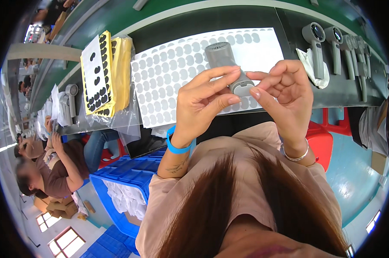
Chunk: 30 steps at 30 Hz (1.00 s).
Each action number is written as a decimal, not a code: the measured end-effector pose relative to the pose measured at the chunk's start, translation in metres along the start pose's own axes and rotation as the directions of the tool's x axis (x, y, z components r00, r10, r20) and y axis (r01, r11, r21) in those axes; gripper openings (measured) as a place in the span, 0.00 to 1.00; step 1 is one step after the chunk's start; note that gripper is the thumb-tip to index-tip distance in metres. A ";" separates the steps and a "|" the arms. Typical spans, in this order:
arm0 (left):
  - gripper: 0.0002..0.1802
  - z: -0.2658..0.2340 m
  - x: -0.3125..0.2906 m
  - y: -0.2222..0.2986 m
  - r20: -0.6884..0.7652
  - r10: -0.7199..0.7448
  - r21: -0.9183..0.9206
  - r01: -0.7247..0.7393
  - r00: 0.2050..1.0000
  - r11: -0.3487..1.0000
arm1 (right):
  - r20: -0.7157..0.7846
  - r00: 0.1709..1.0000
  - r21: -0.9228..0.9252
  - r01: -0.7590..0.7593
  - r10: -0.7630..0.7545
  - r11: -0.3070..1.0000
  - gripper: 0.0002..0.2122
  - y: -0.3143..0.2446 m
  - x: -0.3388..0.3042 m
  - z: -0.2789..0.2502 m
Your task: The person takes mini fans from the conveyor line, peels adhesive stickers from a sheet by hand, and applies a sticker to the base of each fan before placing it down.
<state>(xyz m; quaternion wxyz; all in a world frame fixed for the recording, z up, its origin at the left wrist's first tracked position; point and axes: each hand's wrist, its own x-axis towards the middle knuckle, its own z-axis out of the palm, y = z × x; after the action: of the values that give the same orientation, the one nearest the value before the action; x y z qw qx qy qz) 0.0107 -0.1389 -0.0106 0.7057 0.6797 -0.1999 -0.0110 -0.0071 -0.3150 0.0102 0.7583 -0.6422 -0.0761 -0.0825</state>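
A grey handheld fan [222,56] lies over the sticker sheets, its round vented end pointing away from me and its handle end toward me. My left hand [203,96] grips the handle between thumb and fingers. At the near end is a lighter grey rounded piece [241,89]. My right hand [284,86] has its thumb and forefinger closed at the right edge of that end; whether a small piece is between them is hidden. Beneath lie white sheets [160,81] printed with rows of grey bean-shaped stickers.
Several grey handheld fans [317,56] stand to the right, beside a white cloth or bag [304,64]. Yellow-backed sheets with black stickers [117,77] are stacked at left. A blue crate [117,172] with white bags sits below. A co-worker [52,167] is at left; red stools [321,146] stand at right.
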 end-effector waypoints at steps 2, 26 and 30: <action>0.20 0.000 0.000 0.000 0.003 -0.002 -0.007 0.002 1.000 1.000 | -0.003 1.000 -0.005 -0.004 0.004 1.000 0.16 0.000 0.000 0.000; 0.17 0.006 0.000 0.006 -0.020 -0.049 -0.057 0.048 0.999 0.997 | -0.014 1.000 -0.038 0.002 -0.002 0.999 0.16 0.000 0.000 -0.001; 0.16 0.009 -0.002 0.006 -0.052 -0.059 -0.107 0.053 0.997 0.993 | -0.007 1.000 -0.045 0.012 -0.012 0.999 0.16 0.001 -0.001 -0.001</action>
<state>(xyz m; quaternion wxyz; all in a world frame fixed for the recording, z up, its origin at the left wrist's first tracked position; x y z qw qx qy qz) 0.0048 -0.1470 -0.0057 0.7453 0.6468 -0.1602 -0.0224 -0.0077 -0.3159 0.0093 0.7433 -0.6584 -0.0754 -0.0908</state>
